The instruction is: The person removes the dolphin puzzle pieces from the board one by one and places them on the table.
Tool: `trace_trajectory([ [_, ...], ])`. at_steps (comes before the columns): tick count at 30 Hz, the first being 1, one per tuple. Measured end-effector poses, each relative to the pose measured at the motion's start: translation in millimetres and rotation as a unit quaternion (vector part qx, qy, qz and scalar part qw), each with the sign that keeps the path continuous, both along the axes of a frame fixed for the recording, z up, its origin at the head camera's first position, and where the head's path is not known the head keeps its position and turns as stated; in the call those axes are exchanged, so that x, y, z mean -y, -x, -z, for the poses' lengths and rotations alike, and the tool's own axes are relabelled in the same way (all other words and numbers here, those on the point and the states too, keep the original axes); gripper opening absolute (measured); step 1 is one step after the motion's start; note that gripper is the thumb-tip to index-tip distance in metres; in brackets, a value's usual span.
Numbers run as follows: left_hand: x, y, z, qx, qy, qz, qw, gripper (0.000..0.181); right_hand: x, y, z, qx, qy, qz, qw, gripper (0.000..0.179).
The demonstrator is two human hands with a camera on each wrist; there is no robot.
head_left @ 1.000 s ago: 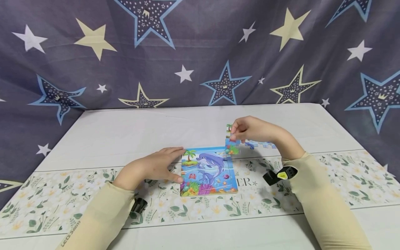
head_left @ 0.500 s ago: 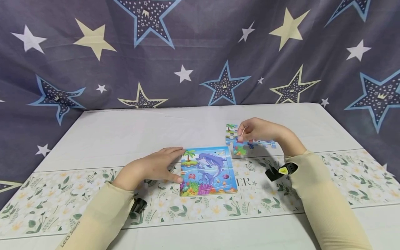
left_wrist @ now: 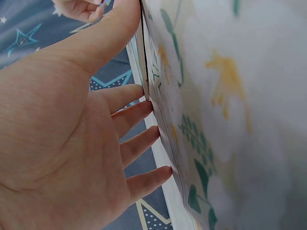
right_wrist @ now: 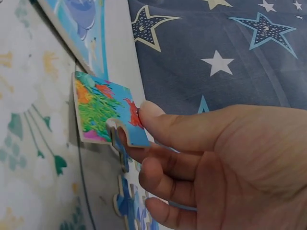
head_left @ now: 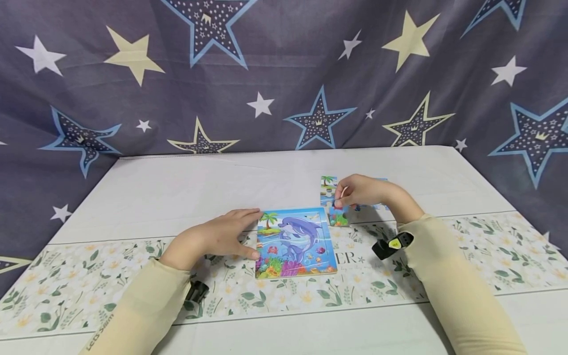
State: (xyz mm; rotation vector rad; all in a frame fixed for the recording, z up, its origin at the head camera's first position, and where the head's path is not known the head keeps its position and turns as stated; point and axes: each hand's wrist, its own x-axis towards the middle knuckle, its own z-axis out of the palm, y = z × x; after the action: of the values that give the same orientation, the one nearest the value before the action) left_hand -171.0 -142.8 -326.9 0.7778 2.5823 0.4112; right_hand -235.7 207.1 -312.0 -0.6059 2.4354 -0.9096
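A square dolphin puzzle board (head_left: 293, 242) lies on the table in front of the person. Along its left edge rests the left hand (head_left: 216, 236), thumb and fingers spread; in the left wrist view its fingers (left_wrist: 136, 148) are nearly straight. Beyond the board's upper right corner, the right hand (head_left: 366, 190) pinches a jigsaw piece (right_wrist: 103, 108) between thumb and index finger. Green seaweed and a red crab are printed on this piece, which is tilted in the right wrist view. Just behind it lie palm-tree puzzle pieces (head_left: 328, 181), partly covered by the hand.
More blue puzzle pieces (right_wrist: 125, 199) lie beneath and behind the right hand, mostly hidden from the head view. A floral strip (head_left: 284, 298) crosses the white table (head_left: 213, 182). At the back hangs a dark star-patterned cloth (head_left: 284, 64).
The right hand has shifted the pinched jigsaw piece to the right, away from the palm-tree pieces, and then slightly back left and nearer the person. The left hand and board stay in place.
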Motion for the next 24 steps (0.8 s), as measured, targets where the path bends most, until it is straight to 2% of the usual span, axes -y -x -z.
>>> trace_trajectory([
  [10,0.6,-0.2,-0.4,0.003,0.000,-0.003,1.0000,0.100,3.4,0.5,5.2,-0.027,-0.014,-0.001,0.9995,0.010],
  [24,0.0,-1.6,-2.1,0.004,-0.001,-0.008,1.0000,0.100,7.0,-1.9,6.6,-0.036,-0.031,-0.002,0.9989,0.011],
])
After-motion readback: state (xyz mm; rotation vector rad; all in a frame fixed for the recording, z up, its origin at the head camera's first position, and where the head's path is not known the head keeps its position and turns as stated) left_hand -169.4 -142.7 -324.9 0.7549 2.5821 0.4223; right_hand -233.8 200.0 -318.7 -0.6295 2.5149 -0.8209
